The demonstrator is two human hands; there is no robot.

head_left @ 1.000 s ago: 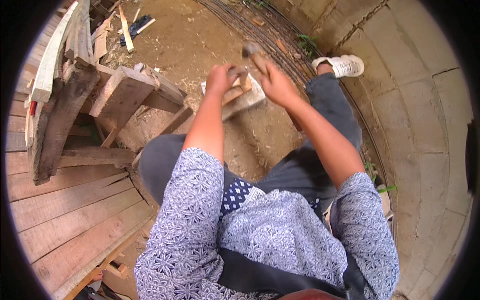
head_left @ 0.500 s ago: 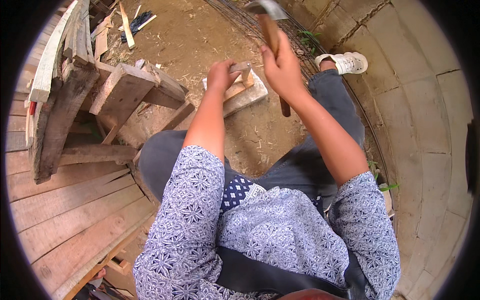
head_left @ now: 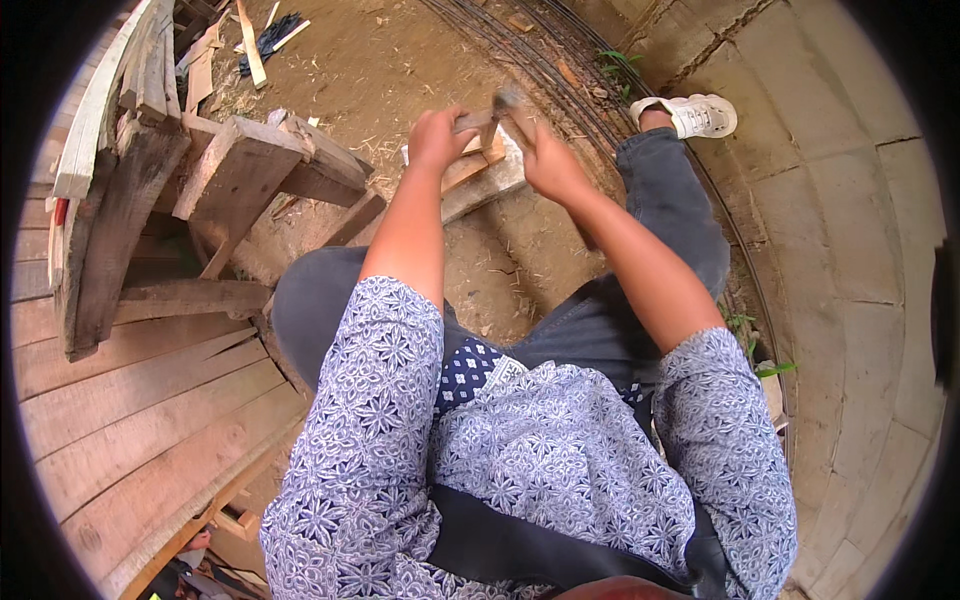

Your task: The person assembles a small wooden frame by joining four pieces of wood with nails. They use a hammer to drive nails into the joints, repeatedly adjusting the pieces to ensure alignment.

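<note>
My left hand (head_left: pixel 435 138) is closed around a small piece of wood (head_left: pixel 474 121) that lies across the top of an upright piece. Beneath it, a light wooden strip (head_left: pixel 473 168) rests on a pale, flat block (head_left: pixel 487 192) on the ground. In my right hand (head_left: pixel 553 168) is a hammer (head_left: pixel 508 101), gripped by its wooden handle. The hammer's head is down at the right end of the held wood; whether they touch, I cannot tell. My fingers hide part of the wood.
Rough wooden framing (head_left: pixel 240 165) stands to the left, above a plank surface (head_left: pixel 150 420). A concrete wall (head_left: pixel 830 230) rises on the right, with long thin rods (head_left: pixel 560 75) along its foot. Wood scraps (head_left: pixel 251 45) lie on the dirt ground at the far left.
My right hand has swung the hammer down from its raised position to the end of the wood. My left hand keeps its hold on the wood in nearly the same place.
</note>
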